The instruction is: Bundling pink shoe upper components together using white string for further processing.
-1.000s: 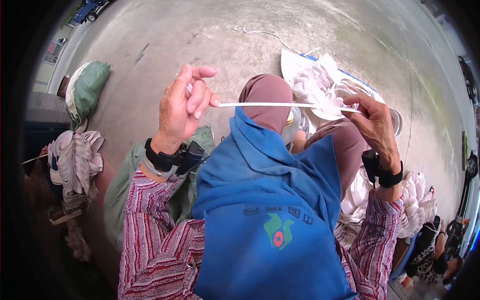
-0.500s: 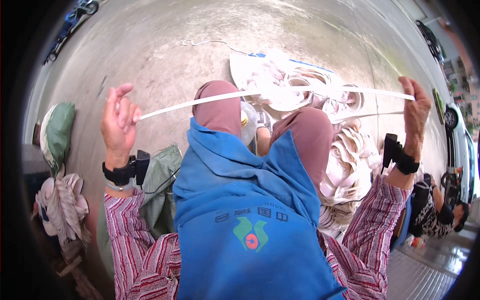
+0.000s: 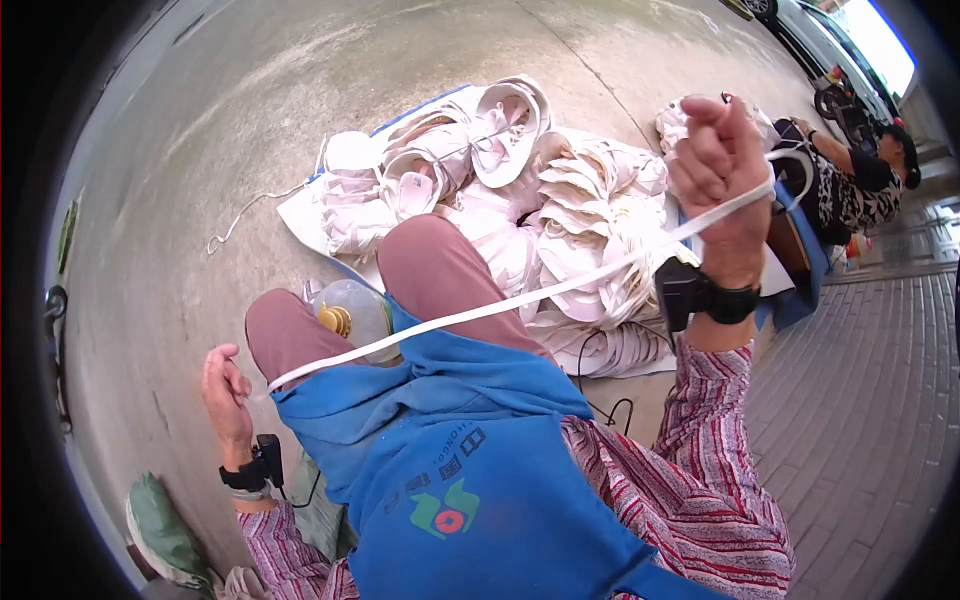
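Observation:
A long white flat strip (image 3: 500, 307) runs slantwise over my lap. Its right part crosses the heel of my right hand (image 3: 722, 165) and loops round behind it; the fingers there are curled closed on the strip. At the strip's left end, my left hand (image 3: 228, 395) is raised beside my knee, fingers loosely bent and apart. A small gap shows between those fingers and the strip end. Bundles of white and pale pink curved pieces (image 3: 590, 200), some tied with cord, lie heaped on a white sheet with blue edging (image 3: 300, 215) beyond my knees.
A clear plastic jug with a yellow cap (image 3: 335, 320) stands between my knees. Another person (image 3: 865, 185) sits at the right, near a motorbike and a car (image 3: 825, 40). A green sack (image 3: 165, 530) lies at lower left. Black cable (image 3: 610, 410) hangs by my right arm.
The view has turned to the right. My left hand, earlier pinching the strip's end, is now apart from it. The strip now lies across my right wrist and slopes down to the left.

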`<action>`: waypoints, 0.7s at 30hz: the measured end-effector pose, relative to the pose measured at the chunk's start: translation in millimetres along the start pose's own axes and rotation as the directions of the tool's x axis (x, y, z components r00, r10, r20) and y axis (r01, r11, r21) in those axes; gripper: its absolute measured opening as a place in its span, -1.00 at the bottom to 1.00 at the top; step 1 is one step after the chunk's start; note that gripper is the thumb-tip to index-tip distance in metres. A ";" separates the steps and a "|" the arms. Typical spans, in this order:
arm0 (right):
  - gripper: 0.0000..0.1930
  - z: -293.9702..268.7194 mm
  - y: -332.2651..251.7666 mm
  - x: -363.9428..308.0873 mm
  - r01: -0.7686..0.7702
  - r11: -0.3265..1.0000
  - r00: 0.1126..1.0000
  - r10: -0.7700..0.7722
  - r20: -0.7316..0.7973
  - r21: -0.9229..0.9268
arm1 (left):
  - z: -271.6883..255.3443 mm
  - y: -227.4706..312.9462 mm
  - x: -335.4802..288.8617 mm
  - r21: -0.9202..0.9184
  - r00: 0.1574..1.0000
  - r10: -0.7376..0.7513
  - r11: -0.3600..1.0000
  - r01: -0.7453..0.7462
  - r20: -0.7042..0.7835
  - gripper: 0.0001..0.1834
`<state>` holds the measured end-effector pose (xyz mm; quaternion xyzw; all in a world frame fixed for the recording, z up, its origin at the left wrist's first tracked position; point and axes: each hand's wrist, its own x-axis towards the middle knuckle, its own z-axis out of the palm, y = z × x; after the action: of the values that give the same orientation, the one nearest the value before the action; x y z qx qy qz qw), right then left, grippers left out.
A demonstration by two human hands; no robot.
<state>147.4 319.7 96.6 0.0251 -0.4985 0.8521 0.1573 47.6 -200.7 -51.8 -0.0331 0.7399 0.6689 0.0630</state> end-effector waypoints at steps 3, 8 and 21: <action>-0.55 -5.3 24.5 11.5 -0.109 0.861 0.994 0.092 0.060 0.497 | 40.1 20.1 -7.6 0.276 0.985 0.006 0.960 -0.054 0.170 -0.72; -0.55 5.9 51.3 5.9 -0.104 0.598 0.993 0.108 0.049 0.794 | 61.8 28.9 -23.6 0.378 0.987 0.155 0.912 -0.161 0.046 -0.73; -0.81 141.1 109.5 -28.4 0.044 0.977 0.860 0.070 0.506 -0.209 | 58.6 34.5 -26.9 0.426 0.988 0.108 0.893 -0.145 0.111 -0.66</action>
<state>126.1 142.1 69.6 0.2292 -0.6110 0.7576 0.0158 72.5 -139.8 -19.8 0.0583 0.8671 0.4915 0.0565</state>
